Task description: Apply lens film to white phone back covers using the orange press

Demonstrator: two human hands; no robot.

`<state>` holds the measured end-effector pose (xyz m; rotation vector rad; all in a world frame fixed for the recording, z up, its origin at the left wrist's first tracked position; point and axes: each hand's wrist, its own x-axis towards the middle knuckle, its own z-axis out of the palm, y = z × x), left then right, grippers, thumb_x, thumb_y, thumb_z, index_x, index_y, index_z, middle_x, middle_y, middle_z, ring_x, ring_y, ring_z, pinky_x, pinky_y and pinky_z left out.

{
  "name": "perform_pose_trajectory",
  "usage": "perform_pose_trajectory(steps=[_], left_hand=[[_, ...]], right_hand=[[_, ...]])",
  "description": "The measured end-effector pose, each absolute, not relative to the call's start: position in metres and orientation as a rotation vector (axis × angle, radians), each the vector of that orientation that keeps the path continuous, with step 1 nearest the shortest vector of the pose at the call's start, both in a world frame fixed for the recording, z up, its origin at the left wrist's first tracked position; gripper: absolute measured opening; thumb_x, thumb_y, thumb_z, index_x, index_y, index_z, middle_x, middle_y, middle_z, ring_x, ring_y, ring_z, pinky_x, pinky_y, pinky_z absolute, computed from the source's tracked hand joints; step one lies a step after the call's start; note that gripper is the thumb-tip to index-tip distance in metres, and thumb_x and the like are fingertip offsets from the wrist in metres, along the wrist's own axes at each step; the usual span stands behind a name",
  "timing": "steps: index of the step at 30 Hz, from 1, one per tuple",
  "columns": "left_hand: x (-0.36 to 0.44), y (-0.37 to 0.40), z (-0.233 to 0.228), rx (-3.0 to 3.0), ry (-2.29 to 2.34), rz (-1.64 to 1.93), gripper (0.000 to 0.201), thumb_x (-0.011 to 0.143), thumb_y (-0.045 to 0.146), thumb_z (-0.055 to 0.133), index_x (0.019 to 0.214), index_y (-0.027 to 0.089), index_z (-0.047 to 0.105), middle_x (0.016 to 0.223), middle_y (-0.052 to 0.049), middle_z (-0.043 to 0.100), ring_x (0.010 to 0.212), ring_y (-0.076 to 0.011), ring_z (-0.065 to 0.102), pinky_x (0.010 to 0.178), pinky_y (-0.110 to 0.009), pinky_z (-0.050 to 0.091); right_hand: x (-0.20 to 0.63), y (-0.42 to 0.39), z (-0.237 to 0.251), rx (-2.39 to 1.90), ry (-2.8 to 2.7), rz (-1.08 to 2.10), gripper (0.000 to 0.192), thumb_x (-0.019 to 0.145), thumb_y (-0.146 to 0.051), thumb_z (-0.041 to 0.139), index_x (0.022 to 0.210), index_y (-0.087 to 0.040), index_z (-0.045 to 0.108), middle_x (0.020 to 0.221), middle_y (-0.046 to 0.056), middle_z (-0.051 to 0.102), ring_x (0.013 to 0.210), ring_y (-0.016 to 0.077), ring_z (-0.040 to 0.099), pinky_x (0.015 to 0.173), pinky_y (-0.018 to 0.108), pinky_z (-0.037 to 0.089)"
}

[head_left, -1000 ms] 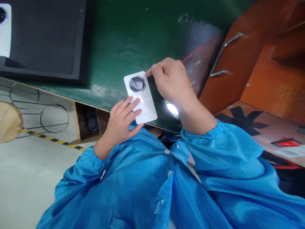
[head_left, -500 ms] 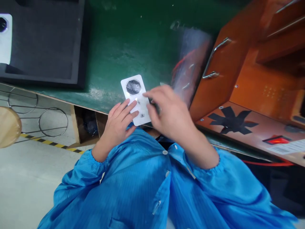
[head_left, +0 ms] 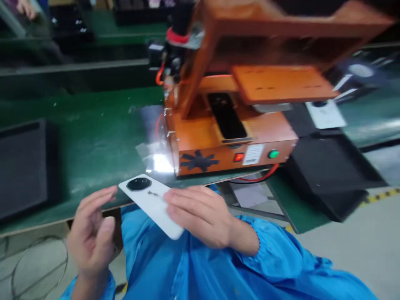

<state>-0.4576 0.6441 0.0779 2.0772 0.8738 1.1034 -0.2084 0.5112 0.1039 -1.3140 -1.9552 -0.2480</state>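
A white phone back cover (head_left: 158,208) with a dark round camera window lies slanted at the near edge of the green bench, its lower end jutting out over my blue smock. My right hand (head_left: 200,214) grips its right side, fingers flat together across the upper face; the thumb is hidden. To the left of the cover, my left hand (head_left: 93,233) is apart from it, with thumb and fingers spread and nothing in them. Small dark marks show on the cover below the camera window.
An orange press machine (head_left: 234,141) stands ahead to the right, with a dark phone (head_left: 226,116) in its fixture. Black trays (head_left: 334,162) are at the right, beside another white cover (head_left: 326,114). A further black tray (head_left: 23,166) sits at the left. A person's hand (head_left: 26,9) shows far left.
The view has swung up and right, bringing the machine's front into sight. My left hand has come off the cover and opened; my right hand has moved onto its right side.
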Motion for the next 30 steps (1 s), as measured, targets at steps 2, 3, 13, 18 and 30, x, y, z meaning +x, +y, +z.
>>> perform_pose_trajectory(steps=[2, 3, 13, 18, 30], left_hand=[[-0.431, 0.654, 0.097, 1.956, 0.901, 0.973, 0.027, 0.104, 0.037, 0.063, 0.126, 0.025, 0.075, 0.114, -0.006, 0.08, 0.101, -0.0231, 0.077, 0.088, -0.037, 0.065], [-0.411, 0.658, 0.107, 1.93, 0.867, 0.844, 0.026, 0.102, 0.04, 0.067, 0.121, 0.025, 0.076, 0.106, -0.005, 0.081, 0.093, -0.0217, 0.077, 0.082, -0.034, 0.065], [-0.162, 0.667, 0.154, 1.433, 0.469, 0.374, 0.037, 0.087, 0.023, 0.075, 0.123, 0.014, 0.07, 0.129, -0.016, 0.076, 0.102, -0.023, 0.076, 0.062, -0.022, 0.051], [-0.097, 0.672, 0.144, 1.289, 0.577, 0.596, 0.017, 0.087, 0.016, 0.067, 0.104, 0.019, 0.067, 0.099, -0.008, 0.078, 0.082, -0.0177, 0.069, 0.057, -0.022, 0.046], [-0.268, 0.618, 0.136, 1.528, 0.735, 0.174, 0.029, 0.084, 0.042, 0.076, 0.101, 0.018, 0.075, 0.076, -0.003, 0.075, 0.056, -0.019, 0.068, 0.047, -0.026, 0.05]], right_hand=[[-0.189, 0.472, 0.117, -1.374, -1.89, -0.336, 0.024, 0.109, -0.014, 0.052, 0.113, -0.014, 0.076, 0.124, 0.011, 0.082, 0.13, 0.0228, 0.073, 0.096, 0.037, 0.066], [-0.179, 0.453, 0.12, -1.445, -1.855, -0.391, 0.021, 0.107, -0.014, 0.056, 0.114, -0.014, 0.076, 0.124, 0.012, 0.082, 0.131, 0.025, 0.073, 0.098, 0.039, 0.065], [-0.1, 0.391, 0.078, -1.752, -1.517, -1.05, 0.036, 0.098, -0.003, 0.064, 0.128, -0.02, 0.075, 0.123, 0.01, 0.082, 0.113, 0.0276, 0.081, 0.089, 0.038, 0.06], [-0.07, 0.408, 0.07, -1.714, -1.53, -1.116, 0.033, 0.101, -0.007, 0.063, 0.128, -0.021, 0.075, 0.122, 0.008, 0.083, 0.117, 0.025, 0.08, 0.09, 0.035, 0.058], [-0.002, 0.518, 0.066, -1.843, -1.564, -0.602, 0.035, 0.111, -0.02, 0.048, 0.123, -0.029, 0.081, 0.129, 0.004, 0.081, 0.125, 0.0225, 0.074, 0.101, 0.042, 0.055]])
